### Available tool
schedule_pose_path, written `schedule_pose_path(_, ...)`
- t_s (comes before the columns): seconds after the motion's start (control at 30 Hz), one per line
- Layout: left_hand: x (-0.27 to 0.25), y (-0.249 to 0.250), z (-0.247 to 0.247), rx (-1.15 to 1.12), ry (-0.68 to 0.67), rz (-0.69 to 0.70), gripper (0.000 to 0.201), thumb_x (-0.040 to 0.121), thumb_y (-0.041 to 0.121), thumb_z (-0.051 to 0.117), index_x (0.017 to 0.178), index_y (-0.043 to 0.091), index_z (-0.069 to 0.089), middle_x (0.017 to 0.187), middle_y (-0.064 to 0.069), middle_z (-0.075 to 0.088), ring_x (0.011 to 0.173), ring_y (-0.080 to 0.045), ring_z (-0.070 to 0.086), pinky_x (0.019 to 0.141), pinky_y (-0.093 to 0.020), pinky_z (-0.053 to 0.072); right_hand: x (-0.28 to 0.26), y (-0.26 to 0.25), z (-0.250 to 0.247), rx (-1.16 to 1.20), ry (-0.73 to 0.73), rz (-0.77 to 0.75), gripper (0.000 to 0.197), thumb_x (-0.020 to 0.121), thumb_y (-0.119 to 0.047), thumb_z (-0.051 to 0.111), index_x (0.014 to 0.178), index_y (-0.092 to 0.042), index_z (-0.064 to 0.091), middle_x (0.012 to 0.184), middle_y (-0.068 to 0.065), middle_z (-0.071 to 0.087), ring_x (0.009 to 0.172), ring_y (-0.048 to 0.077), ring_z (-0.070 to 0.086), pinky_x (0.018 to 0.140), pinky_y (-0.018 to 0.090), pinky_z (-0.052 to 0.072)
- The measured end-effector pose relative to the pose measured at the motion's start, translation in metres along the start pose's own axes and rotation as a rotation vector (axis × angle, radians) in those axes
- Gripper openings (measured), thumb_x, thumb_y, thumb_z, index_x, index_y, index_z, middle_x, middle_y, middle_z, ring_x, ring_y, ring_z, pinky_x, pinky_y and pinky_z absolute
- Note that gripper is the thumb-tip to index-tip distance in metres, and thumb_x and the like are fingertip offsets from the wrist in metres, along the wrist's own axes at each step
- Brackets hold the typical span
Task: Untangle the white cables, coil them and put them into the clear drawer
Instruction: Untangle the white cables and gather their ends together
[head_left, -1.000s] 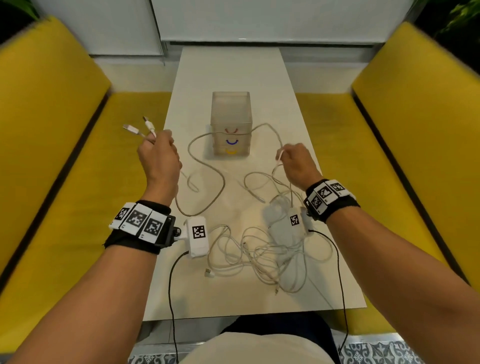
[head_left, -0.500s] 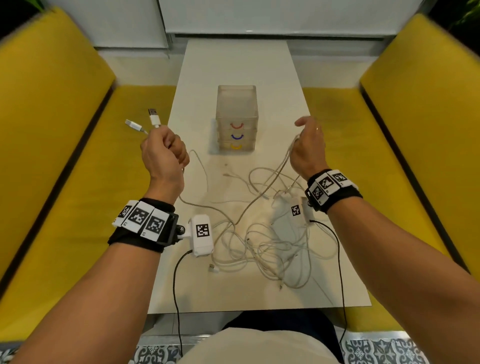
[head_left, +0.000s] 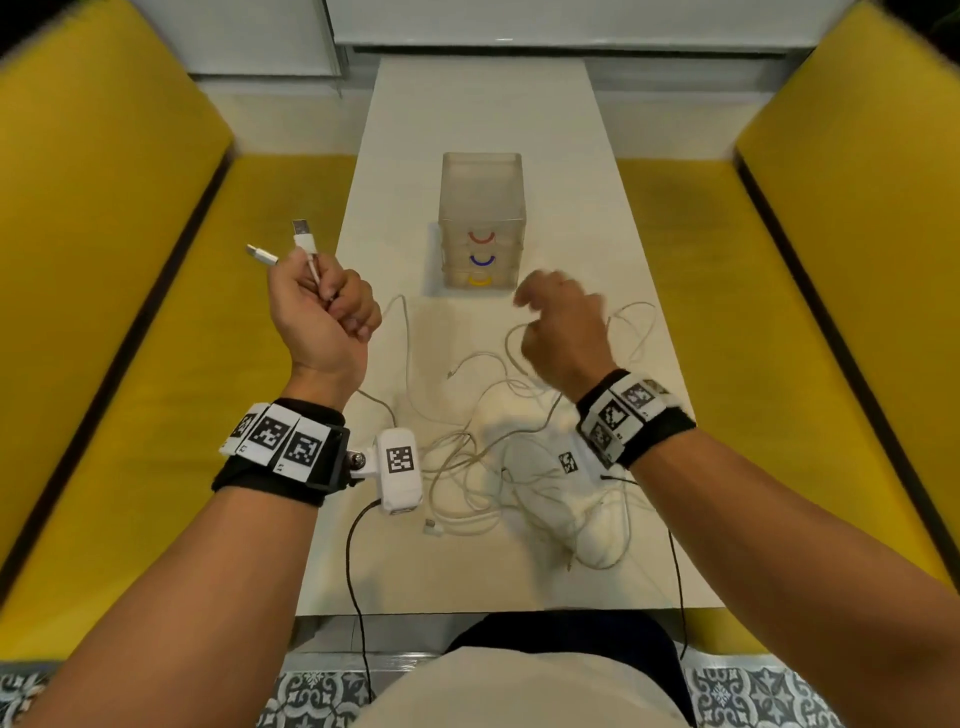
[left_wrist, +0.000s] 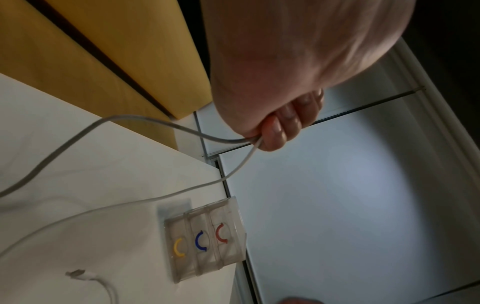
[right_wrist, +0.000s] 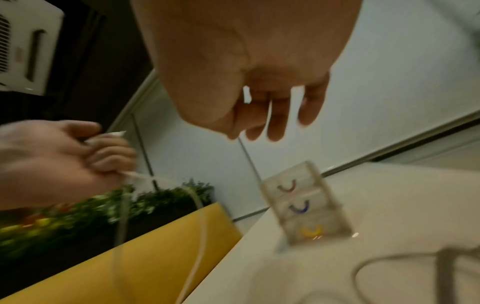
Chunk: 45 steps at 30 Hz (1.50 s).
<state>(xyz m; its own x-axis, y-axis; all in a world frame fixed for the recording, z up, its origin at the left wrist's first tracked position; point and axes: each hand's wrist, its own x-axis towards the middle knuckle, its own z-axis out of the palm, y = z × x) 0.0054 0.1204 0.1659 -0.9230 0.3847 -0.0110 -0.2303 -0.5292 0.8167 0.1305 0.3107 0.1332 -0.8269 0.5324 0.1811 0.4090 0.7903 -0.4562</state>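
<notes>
Two white cable ends stand up out of my left hand's (head_left: 322, 312) fist, a USB plug (head_left: 302, 238) and a slimmer plug (head_left: 262, 254). In the left wrist view the curled fingers (left_wrist: 281, 125) grip two strands that drop to the table. My right hand (head_left: 561, 327) hovers blurred over the table in front of the clear drawer unit (head_left: 480, 223), fingers (right_wrist: 275, 123) hanging loosely apart with nothing seen in them. The white cable tangle (head_left: 519, 467) lies on the table near me. The drawers (left_wrist: 205, 236) have red, blue and yellow handles, all closed.
The long white table (head_left: 483, 104) runs away from me between two yellow benches (head_left: 130, 364). A loose plug (head_left: 431, 527) lies near the table's front edge. Slack loops (head_left: 631, 332) reach towards the right edge. Black wrist-camera leads hang off the front.
My right hand has come down and to the left and no longer holds up the strand it lifted; that strand now lies slack on the table. The left hand still grips the two ends.
</notes>
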Motion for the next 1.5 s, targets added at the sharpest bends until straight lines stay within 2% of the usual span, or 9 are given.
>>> schedule_pose_path(0.17, -0.002, -0.007, -0.006, -0.008, -0.002, -0.005, 0.042, 0.099, 0.039, 0.026, 0.063, 0.018, 0.028, 0.049, 0.002, 0.018, 0.049, -0.017, 0.009, 0.046, -0.029, 0.012, -0.06, -0.041, 0.05, -0.039, -0.61, -0.265, 0.023, 0.084, -0.023, 0.058, 0.106, -0.021, 0.065, 0.104, 0.002, 0.069, 0.094, 0.025, 0.064, 0.085, 0.034, 0.047)
schedule_pose_path(0.4, -0.005, -0.013, -0.005, -0.006, -0.022, -0.029, 0.044, 0.101, 0.042, 0.026, 0.064, 0.018, 0.029, 0.049, 0.003, 0.02, 0.048, -0.016, 0.01, 0.045, -0.029, 0.012, -0.112, -0.048, 0.117, -0.358, -0.886, -0.403, 0.049, 0.089, -0.057, 0.059, 0.119, -0.019, 0.062, 0.117, 0.005, 0.066, 0.108, 0.029, 0.061, 0.101, 0.047, 0.039)
schedule_pose_path(0.6, -0.014, -0.028, -0.007, -0.003, -0.031, -0.056, 0.045, 0.102, 0.039, 0.025, 0.063, 0.018, 0.033, 0.049, 0.004, 0.024, 0.048, -0.015, 0.013, 0.047, -0.028, 0.012, -0.125, -0.044, 0.123, -0.382, -0.887, -0.359, 0.028, 0.094, -0.035, 0.056, 0.115, -0.017, 0.061, 0.116, 0.003, 0.066, 0.109, 0.028, 0.062, 0.104, 0.044, 0.041)
schedule_pose_path(0.73, -0.022, -0.038, -0.009, 0.058, 0.042, -0.056, 0.036, 0.099, 0.033, 0.028, 0.069, 0.018, 0.04, 0.05, 0.004, 0.029, 0.045, -0.012, 0.02, 0.045, -0.025, 0.016, -0.125, -0.037, 0.122, -0.21, -0.847, -0.266, 0.023, 0.09, -0.028, 0.062, 0.102, -0.01, 0.066, 0.1, 0.007, 0.07, 0.093, 0.031, 0.067, 0.087, 0.039, 0.051)
schedule_pose_path(0.87, -0.025, -0.04, -0.007, 0.111, 0.191, -0.054, 0.03, 0.103, 0.026, 0.029, 0.075, 0.02, 0.04, 0.052, 0.005, 0.03, 0.044, -0.011, 0.022, 0.046, -0.023, 0.017, -0.105, -0.033, 0.104, 0.032, -0.792, -0.181, 0.015, 0.092, -0.019, 0.061, 0.104, -0.01, 0.063, 0.103, 0.008, 0.067, 0.094, 0.029, 0.063, 0.072, 0.033, 0.046)
schedule_pose_path(1.07, -0.022, -0.043, -0.006, 0.169, 0.229, -0.04, 0.037, 0.099, 0.018, 0.028, 0.066, 0.018, 0.041, 0.051, 0.002, 0.033, 0.046, -0.013, 0.023, 0.049, -0.029, 0.014, -0.054, -0.038, 0.048, 0.624, -0.707, 0.087, 0.016, 0.097, -0.003, 0.053, 0.084, -0.01, 0.056, 0.078, 0.01, 0.068, 0.062, 0.03, 0.066, 0.055, 0.039, 0.054)
schedule_pose_path(1.2, -0.022, -0.048, -0.008, 0.239, 0.177, -0.037, 0.036, 0.098, 0.011, 0.032, 0.068, 0.016, 0.05, 0.054, 0.0, 0.038, 0.05, -0.014, 0.029, 0.049, -0.028, 0.022, -0.032, -0.048, 0.0, 0.824, -0.474, 0.112, 0.006, 0.098, -0.002, 0.059, 0.095, 0.003, 0.056, 0.071, 0.016, 0.06, 0.044, 0.011, 0.054, 0.039, 0.021, 0.038)
schedule_pose_path(1.33, -0.028, -0.053, -0.01, 0.316, 0.049, -0.031, 0.029, 0.1, 0.016, 0.038, 0.08, 0.012, 0.059, 0.061, 0.001, 0.042, 0.057, -0.014, 0.035, 0.053, -0.029, 0.031, -0.01, -0.047, -0.018, 0.84, -0.291, 0.057, 0.011, 0.095, -0.008, 0.064, 0.102, -0.001, 0.063, 0.073, 0.008, 0.061, 0.05, 0.02, 0.058, 0.043, 0.027, 0.042)
schedule_pose_path(1.5, -0.036, -0.051, 0.003, 0.322, -0.076, -0.091, 0.023, 0.092, 0.029, 0.045, 0.086, 0.011, 0.059, 0.065, 0.002, 0.039, 0.06, -0.012, 0.035, 0.057, -0.029, 0.031, 0.003, -0.054, -0.026, 0.922, -0.306, 0.015, 0.023, 0.091, 0.002, 0.063, 0.114, 0.004, 0.065, 0.082, 0.015, 0.064, 0.06, 0.019, 0.059, 0.048, 0.027, 0.048)
